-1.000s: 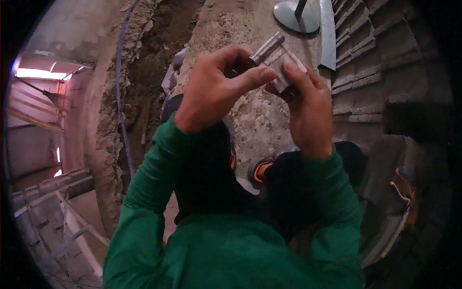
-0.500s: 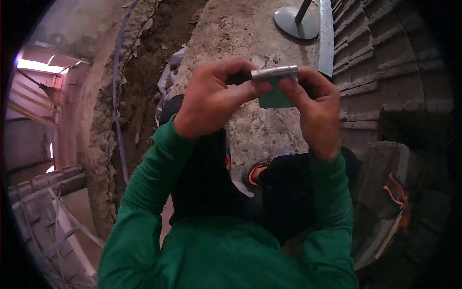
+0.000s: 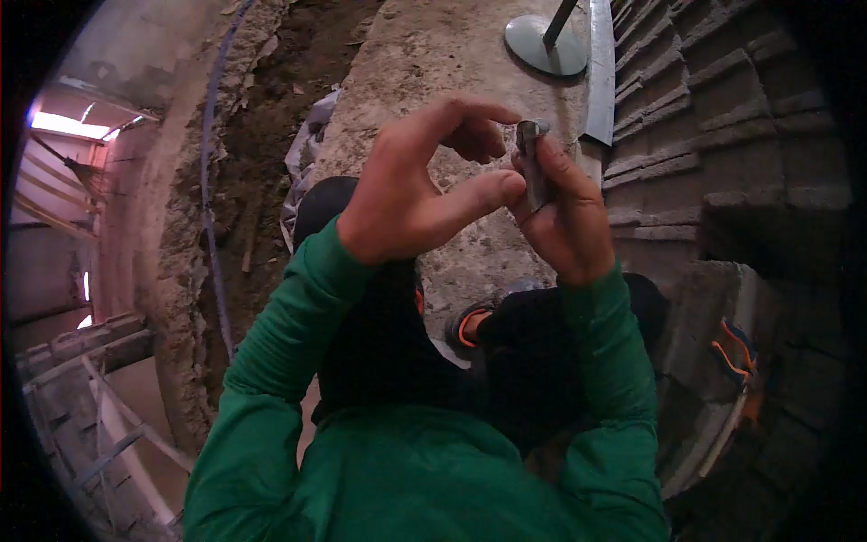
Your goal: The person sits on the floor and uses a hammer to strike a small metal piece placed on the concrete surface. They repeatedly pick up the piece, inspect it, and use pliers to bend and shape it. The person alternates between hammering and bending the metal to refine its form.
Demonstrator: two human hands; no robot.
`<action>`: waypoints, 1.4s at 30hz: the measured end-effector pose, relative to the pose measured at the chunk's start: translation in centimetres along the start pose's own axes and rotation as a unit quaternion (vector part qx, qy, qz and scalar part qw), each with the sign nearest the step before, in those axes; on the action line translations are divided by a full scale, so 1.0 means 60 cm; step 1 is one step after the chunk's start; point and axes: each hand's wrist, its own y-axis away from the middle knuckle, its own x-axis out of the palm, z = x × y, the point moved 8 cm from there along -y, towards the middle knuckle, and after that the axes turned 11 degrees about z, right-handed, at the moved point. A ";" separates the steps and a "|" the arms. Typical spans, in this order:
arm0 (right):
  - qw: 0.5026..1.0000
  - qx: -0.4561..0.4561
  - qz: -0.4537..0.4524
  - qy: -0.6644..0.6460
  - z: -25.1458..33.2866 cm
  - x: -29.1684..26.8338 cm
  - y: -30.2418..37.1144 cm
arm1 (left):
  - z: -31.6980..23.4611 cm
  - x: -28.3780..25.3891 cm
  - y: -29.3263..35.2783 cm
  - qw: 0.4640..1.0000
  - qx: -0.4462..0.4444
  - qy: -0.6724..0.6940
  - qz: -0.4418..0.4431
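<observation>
Pinching one slim silvery metal fitting (image 3: 533, 176) between thumb and curled fingers, the right hand (image 3: 575, 221) has it firmly closed in, raised in front of the knees with its rounded end uppermost. The left hand (image 3: 397, 194) is spread wide, thumb well apart from the fingers; its thumb tip and index fingertip come right up to the fitting, though whether they touch it I cannot tell. Two green sleeves (image 3: 623, 361) lead up to these two hands. Farther off stand one round grey base (image 3: 533, 47) with a single dark post (image 3: 560, 23), and one long metal strip (image 3: 599, 81) beside it. One pair of pliers (image 3: 736, 352) with orange and blue handles lies at the right.

Underneath is a rough, stained concrete slab (image 3: 442, 45). On its left runs a strip of brown earth (image 3: 298, 81), with a crumpled pale sack (image 3: 302, 154) at the border and one bluish hose (image 3: 209, 181) along the far side. Rows of grey blocks (image 3: 704, 172) rise on the right.

The slab's right edge follows the metal strip, close to the blocks; ahead, the concrete stretches between the hands and the round base.
</observation>
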 end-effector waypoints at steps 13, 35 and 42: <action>0.855 -0.103 -0.075 0.503 0.054 0.021 0.009 | -0.010 0.016 0.015 0.986 -0.025 -0.131 -0.096; 0.771 -0.090 -0.025 0.630 0.079 0.080 0.013 | -0.002 -0.001 0.020 0.992 -0.012 0.017 -0.123; 0.839 0.032 -0.076 0.538 0.067 0.054 0.019 | -0.012 -0.011 0.018 0.991 -0.004 -0.115 -0.061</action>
